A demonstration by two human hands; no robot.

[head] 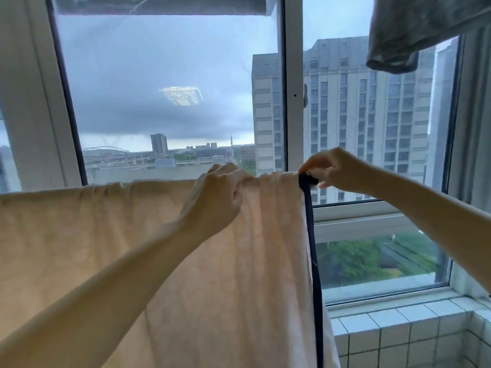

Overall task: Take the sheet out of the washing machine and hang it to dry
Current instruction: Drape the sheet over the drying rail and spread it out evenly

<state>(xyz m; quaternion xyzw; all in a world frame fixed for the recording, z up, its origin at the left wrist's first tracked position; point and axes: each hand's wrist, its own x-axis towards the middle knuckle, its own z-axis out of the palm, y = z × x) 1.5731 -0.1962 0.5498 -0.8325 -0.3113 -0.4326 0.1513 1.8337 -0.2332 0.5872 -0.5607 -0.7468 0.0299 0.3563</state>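
A cream sheet with a dark blue border along its right edge hangs draped over a rail that it hides, spanning from the left edge to the middle. My left hand grips a bunched fold at the sheet's top. To its right, my right hand pinches the top of the dark border at the sheet's upper right corner, and a small dark piece shows under its fingers.
Straight ahead is a large window with a white frame. A grey garment hangs at the upper right. A white tiled ledge runs below the window at the lower right.
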